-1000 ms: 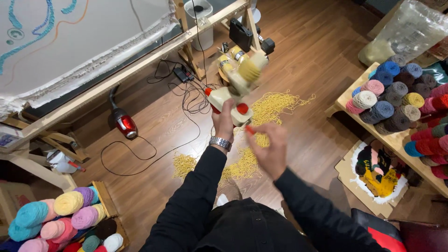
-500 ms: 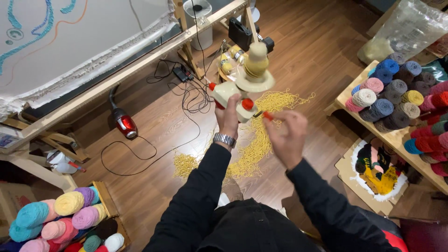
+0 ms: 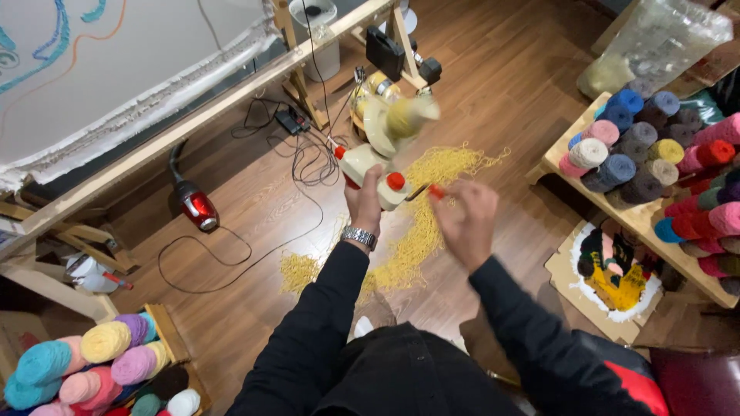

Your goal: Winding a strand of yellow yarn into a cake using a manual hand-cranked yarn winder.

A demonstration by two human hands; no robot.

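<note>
My left hand (image 3: 365,202) grips the cream body of a hand-cranked yarn winder (image 3: 379,158) with red knobs, held up in front of me. Its cone (image 3: 401,119), wrapped in mustard yellow yarn, is blurred with spin and tilts to the right. My right hand (image 3: 465,219) pinches the red crank handle (image 3: 436,191) at the winder's right side. Below, loose yellow yarn (image 3: 420,223) lies in a long heap on the wooden floor. A metal watch sits on my left wrist.
A wooden frame with stretched white cloth (image 3: 123,69) stands at upper left, cables and a red tool (image 3: 197,208) beneath it. Yarn balls fill a shelf (image 3: 655,185) at right and a crate (image 3: 100,362) at lower left. A tufted rug piece (image 3: 617,270) lies on cardboard.
My right hand has kept circling with the crank, moving from low near the winder out to the right. The yarn cone has spun and changed its tilt. The view shifted slightly.
</note>
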